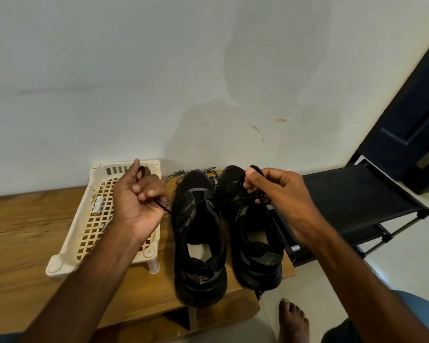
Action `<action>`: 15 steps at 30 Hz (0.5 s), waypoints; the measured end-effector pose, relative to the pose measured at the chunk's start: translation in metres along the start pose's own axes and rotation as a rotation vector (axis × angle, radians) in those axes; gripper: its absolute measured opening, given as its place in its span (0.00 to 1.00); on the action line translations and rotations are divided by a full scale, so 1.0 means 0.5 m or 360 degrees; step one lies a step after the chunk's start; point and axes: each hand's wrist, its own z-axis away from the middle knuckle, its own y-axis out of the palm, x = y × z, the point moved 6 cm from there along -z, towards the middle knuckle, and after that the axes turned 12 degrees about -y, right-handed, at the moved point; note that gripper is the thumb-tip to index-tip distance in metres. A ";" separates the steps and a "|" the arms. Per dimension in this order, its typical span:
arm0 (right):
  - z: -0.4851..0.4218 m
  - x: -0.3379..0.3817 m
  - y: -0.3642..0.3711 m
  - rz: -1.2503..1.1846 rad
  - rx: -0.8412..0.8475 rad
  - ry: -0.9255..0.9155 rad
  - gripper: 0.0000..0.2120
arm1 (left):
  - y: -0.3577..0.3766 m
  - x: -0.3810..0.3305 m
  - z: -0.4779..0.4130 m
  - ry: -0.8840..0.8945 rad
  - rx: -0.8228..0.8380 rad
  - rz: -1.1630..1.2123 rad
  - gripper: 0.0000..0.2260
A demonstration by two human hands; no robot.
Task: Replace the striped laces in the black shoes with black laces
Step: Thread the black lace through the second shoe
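Left hand (139, 201) is palm-up, fingers (148, 193) curled tight around a black lace (162, 206). The lace loops out above the fist and trails from below the fingers toward the left black shoe (198, 243). Whether it is threaded in the eyelets cannot be told.

Right hand (280, 196): thumb and fingertips (252, 185) pinch a bunched black strand (261, 198) just over the tongue area of the right black shoe (254, 233). Cannot tell if this strand and the left hand's lace are one piece.

Both shoes stand side by side on the wooden table (22, 231), heels toward the camera. The left shoe is just right of the left fingers; the right shoe is directly under the right fingers.

Striped laces (174, 175) lie loose on the table at the shoe toes, between the two sets of fingers and slightly beyond them.

A cream plastic lattice tray (60, 263) sits under and left of the left fingers, with a small white cylinder (99, 204) in it. A black fabric shoe rack (357, 199) stands right of the right fingers, with a dark door (419, 107) beyond it. A bare foot (292, 323) is on the floor, below the right hand.
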 end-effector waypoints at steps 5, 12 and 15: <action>0.005 0.019 0.014 -0.0250 0.0154 -0.0007 0.19 | 0.067 0.045 0.017 0.0350 0.0020 -0.1638 0.12; 0.003 0.053 0.016 -0.0970 0.0307 0.0040 0.26 | 0.074 0.117 -0.001 0.0566 -0.0135 -0.3206 0.13; 0.003 0.054 -0.007 -0.1055 0.0254 0.0030 0.22 | 0.094 0.111 -0.005 0.0651 -0.0037 -0.3032 0.10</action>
